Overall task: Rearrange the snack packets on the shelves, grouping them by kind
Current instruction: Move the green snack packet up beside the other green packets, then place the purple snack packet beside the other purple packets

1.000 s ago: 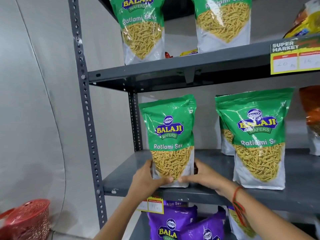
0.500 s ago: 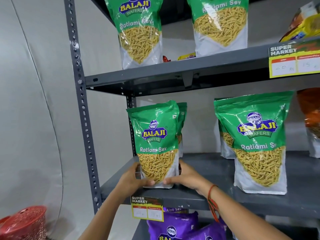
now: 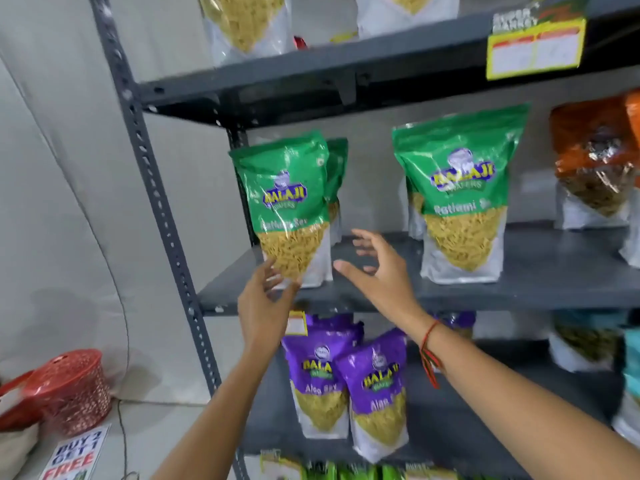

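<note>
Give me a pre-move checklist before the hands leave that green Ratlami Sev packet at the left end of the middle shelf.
1. Green packet upright on middle shelf: ok.
2. Grouped with its kind, a second green packet right behind it: ok.
3. Right hand clear of the packet, fingers spread: ok.
4. Left hand clear: not ok, fingertips at its lower corner.
5. Packet base fully on the shelf: cannot tell, the left hand hides the front corner.
6. Purple Aloo Sev packets kept apart on the shelf below: ok.
</note>
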Motion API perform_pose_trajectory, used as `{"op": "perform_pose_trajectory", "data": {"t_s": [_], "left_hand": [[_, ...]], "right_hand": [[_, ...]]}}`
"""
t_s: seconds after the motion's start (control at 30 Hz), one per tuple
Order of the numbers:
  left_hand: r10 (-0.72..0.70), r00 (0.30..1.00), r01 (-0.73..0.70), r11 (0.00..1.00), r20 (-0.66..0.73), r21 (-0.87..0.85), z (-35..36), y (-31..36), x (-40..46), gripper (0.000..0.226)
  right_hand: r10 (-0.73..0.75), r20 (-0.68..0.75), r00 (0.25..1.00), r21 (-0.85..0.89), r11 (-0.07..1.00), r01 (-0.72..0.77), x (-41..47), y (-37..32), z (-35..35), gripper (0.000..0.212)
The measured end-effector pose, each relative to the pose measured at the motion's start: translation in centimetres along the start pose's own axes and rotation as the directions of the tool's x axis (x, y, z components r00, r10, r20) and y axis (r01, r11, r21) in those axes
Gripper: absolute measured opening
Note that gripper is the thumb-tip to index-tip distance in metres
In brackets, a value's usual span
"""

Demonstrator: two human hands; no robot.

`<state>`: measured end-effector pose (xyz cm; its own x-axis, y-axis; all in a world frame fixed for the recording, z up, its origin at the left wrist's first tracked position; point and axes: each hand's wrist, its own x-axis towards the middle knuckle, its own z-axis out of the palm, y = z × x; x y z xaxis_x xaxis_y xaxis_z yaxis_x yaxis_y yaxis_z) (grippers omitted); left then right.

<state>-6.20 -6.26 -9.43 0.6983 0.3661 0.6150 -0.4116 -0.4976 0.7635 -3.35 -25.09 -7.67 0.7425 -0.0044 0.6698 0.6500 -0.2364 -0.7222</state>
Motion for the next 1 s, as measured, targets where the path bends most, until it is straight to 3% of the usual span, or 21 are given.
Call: {"op": "perform_pose_trajectory", "data": {"t_s": [0.17, 0.27, 0.33, 0.43, 0.5, 0.6, 0.67, 0.8, 1.0], "left_hand": [[-0.048, 0.998, 0.049, 0.998, 0.030, -0.029, 3.3, -2.7, -7.7, 0.043], [-0.189, 0.979, 0.191, 0.981, 0.078, -0.014, 5.5, -5.9, -12.6, 0.036], [-0.322, 0.937, 0.327, 0.945, 0.136, -0.015, 7.0, -8.2, -15.5, 0.032], [-0.497, 0.834, 0.478, 0.867, 0.237, 0.138, 9.1, -12.0, -19.1, 0.045], [-0.550, 0.778, 0.525, 0.835, 0.304, 0.167, 10.4, -14.3, -20.9, 0.064], [-0.575, 0.751, 0.541, 0.817, 0.324, 0.199, 12.6, -16.5, -22.5, 0.077], [-0.605, 0.745, 0.570, 0.796, 0.280, 0.205, 13.7, -17.2, -22.8, 0.076], [-0.619, 0.764, 0.588, 0.784, 0.182, 0.197, 14.7, -18.0, -22.5, 0.072], [-0.615, 0.747, 0.594, 0.788, 0.252, 0.161, 16.7, -18.4, -22.1, 0.075]], "right_hand": [[-0.023, 0.007, 1.000, -0.127, 0.992, 0.023, -6.5, 2.5, -3.1, 0.033], [0.088, -0.001, 0.996, -0.179, 0.980, -0.087, -10.0, 7.2, -4.9, 0.029], [0.244, -0.018, 0.970, -0.195, 0.950, -0.242, -11.9, 11.5, -6.0, 0.033], [0.550, 0.006, 0.835, -0.289, 0.801, -0.525, -13.8, 18.2, -6.8, 0.045], [0.695, 0.114, 0.710, -0.340, 0.699, -0.629, -14.6, 21.6, -6.4, 0.055], [0.760, 0.345, 0.551, -0.307, 0.646, -0.699, -15.4, 25.2, -5.0, 0.080], [0.731, 0.460, 0.504, -0.283, 0.659, -0.697, -15.8, 27.0, -3.9, 0.087], [0.696, 0.503, 0.512, -0.180, 0.664, -0.726, -16.3, 29.9, -2.2, 0.074], [0.705, 0.425, 0.567, -0.173, 0.679, -0.714, -16.4, 31.4, -4.5, 0.039]]}}
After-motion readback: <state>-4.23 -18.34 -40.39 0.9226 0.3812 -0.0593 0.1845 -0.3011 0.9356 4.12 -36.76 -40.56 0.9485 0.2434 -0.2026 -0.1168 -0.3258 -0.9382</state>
